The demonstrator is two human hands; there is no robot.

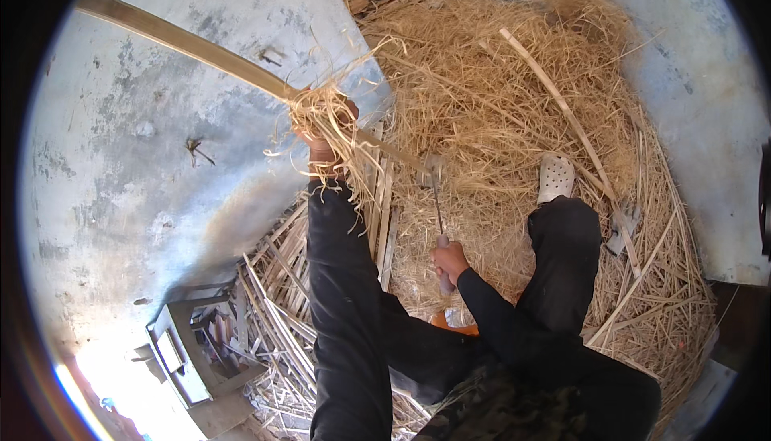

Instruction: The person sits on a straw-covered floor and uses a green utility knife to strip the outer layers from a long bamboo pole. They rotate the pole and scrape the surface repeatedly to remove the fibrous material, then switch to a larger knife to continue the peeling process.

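Note:
My left hand (318, 140) is closed around a long bamboo strip (201, 49), which slants from the upper left down to the middle. A tangle of curled shavings (328, 112) hangs over that hand and hides most of its fingers. In my right hand (451, 259) is the handle of a knife (438, 202), its fingers wrapped round it. The thin blade points away from me and meets the lower end of the strip; whether it cuts in there I cannot tell.
A heap of shavings (498, 112) covers the floor ahead, with a loose bamboo strip (554, 91) across it. Split sticks (277, 280) lie at left beside a wooden frame (201, 345). Blue-grey walls (128, 144) stand on both sides. My foot wears a pale clog (556, 177).

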